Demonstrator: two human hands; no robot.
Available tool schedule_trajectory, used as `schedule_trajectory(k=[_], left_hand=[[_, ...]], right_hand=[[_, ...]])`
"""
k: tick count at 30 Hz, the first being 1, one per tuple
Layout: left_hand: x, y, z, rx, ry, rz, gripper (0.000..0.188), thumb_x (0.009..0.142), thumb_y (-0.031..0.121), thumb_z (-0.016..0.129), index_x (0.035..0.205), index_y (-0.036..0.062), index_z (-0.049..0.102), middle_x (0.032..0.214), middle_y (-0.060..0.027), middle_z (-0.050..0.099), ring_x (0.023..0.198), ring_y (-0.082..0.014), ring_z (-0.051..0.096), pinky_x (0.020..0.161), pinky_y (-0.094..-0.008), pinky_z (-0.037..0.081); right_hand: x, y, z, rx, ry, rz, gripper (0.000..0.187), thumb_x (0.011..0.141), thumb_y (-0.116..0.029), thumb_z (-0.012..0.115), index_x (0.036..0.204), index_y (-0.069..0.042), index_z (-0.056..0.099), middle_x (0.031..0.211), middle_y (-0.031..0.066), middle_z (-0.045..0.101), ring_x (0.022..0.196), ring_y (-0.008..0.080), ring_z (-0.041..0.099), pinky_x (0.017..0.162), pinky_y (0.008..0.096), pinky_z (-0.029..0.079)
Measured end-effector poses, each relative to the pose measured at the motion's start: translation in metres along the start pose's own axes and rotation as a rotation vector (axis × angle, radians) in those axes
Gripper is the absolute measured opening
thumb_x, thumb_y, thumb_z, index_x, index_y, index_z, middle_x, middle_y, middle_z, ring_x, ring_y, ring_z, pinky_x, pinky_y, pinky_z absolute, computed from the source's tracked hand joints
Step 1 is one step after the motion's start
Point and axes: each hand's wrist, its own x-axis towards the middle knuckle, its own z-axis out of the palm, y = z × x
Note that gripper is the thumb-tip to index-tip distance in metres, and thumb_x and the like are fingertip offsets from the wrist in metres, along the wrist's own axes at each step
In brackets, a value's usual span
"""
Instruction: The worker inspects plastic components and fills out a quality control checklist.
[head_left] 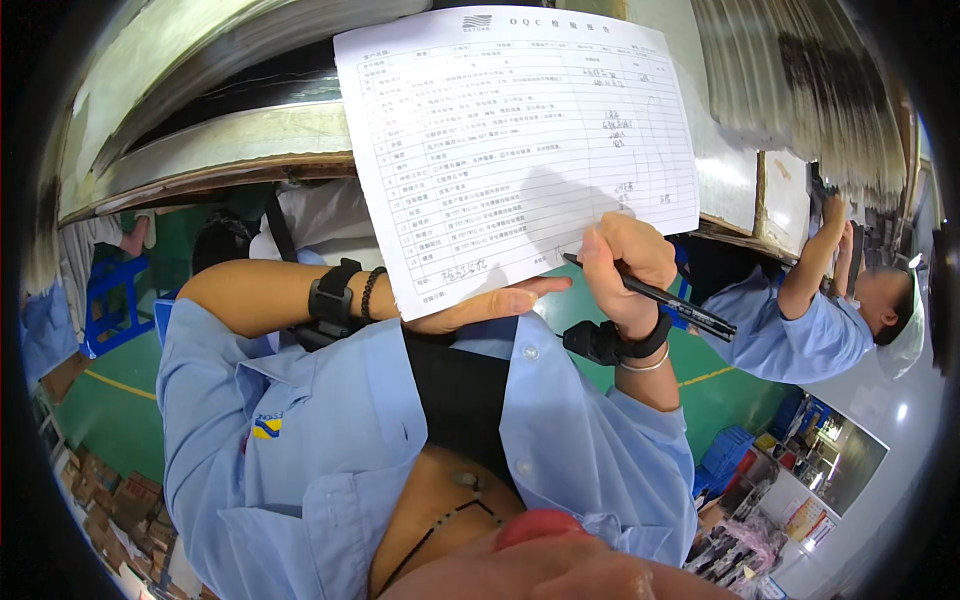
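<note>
A white printed form [480,180], ruled into a table with some handwriting, is spread out in front of me. My left hand [480,308] holds its lower edge; most of the fingers are hidden behind the sheet. In my right hand [630,272] is a black pen [680,305], gripped between thumb and fingers. The pen's tip meets the form near its lower right corner, beside a handwritten line. Dark bands are on both my wrists.
Behind the form runs a pale-topped workbench [230,150]. Stacked thin sheets [800,90] stand at far right. A co-worker in a blue shirt [800,320] is at the right. Blue crates [725,455] and cardboard boxes [135,500] sit on the green floor.
</note>
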Motion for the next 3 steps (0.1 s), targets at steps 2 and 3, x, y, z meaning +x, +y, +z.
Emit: schedule_trajectory(k=[2, 3], left_hand=[[0.001, -0.001, 0.000, 0.015, -0.016, -0.003, 0.045, 0.097, 0.036, 0.050, 0.134, 0.0114, 0.050, 0.145, -0.0104, 0.040, 0.135, -0.0246, 0.035, 0.112, -0.0353, 0.027], [0.004, -0.013, 0.002, 0.001, -0.005, 0.041, 0.045, 0.097, 0.036, 0.050, 0.135, 0.0122, 0.050, 0.145, -0.0103, 0.039, 0.135, -0.0250, 0.035, 0.112, -0.0356, 0.027]], right_hand=[[0.000, 0.002, 0.000, -0.031, -0.006, -0.022, 0.028, 0.073, 0.002, 0.067, 0.056, -0.005, 0.046, 0.050, 0.0057, 0.040, 0.041, 0.0191, 0.039, 0.040, 0.0310, 0.028], [0.000, 0.001, -0.002, -0.045, -0.009, -0.011, 0.028, 0.075, 0.000, 0.067, 0.057, -0.005, 0.047, 0.050, 0.0059, 0.042, 0.041, 0.0184, 0.040, 0.040, 0.0308, 0.028]])
